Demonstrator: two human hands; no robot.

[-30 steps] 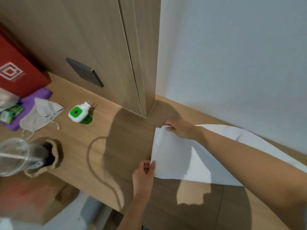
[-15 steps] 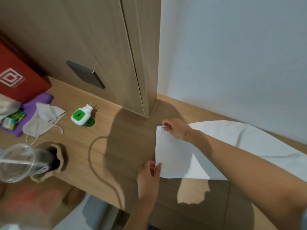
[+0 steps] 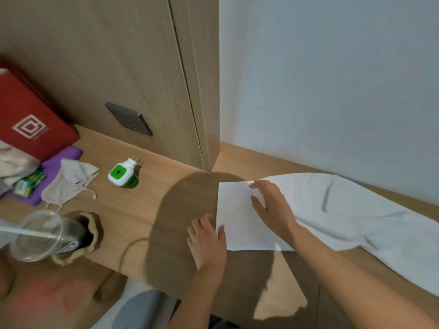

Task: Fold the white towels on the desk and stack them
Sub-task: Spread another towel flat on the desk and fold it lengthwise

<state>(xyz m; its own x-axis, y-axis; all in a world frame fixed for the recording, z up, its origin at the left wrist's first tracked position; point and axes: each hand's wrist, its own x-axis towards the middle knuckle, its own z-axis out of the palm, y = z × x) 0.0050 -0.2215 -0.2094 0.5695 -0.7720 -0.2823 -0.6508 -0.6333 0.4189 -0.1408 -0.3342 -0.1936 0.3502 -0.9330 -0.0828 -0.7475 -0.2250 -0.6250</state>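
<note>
A white towel (image 3: 332,210) lies on the wooden desk (image 3: 147,210), its left end folded over into a flat rectangle and its right part rumpled along the wall. My right hand (image 3: 273,210) rests flat on the folded left part with fingers spread. My left hand (image 3: 206,238) lies at the towel's lower left edge, thumb on top of the cloth and fingers on the desk beside it.
A green and white plug-in device (image 3: 122,174) lies left of the towel. A grey cloth pouch (image 3: 69,184), purple cloth (image 3: 61,160), red box (image 3: 31,124) and clear plastic cup (image 3: 40,236) crowd the left. A wooden cabinet panel (image 3: 197,91) meets the wall behind.
Both hands have let go of the towel's left corners. The right hand now lies flat on the cloth, and the left hand has flattened at the lower edge.
</note>
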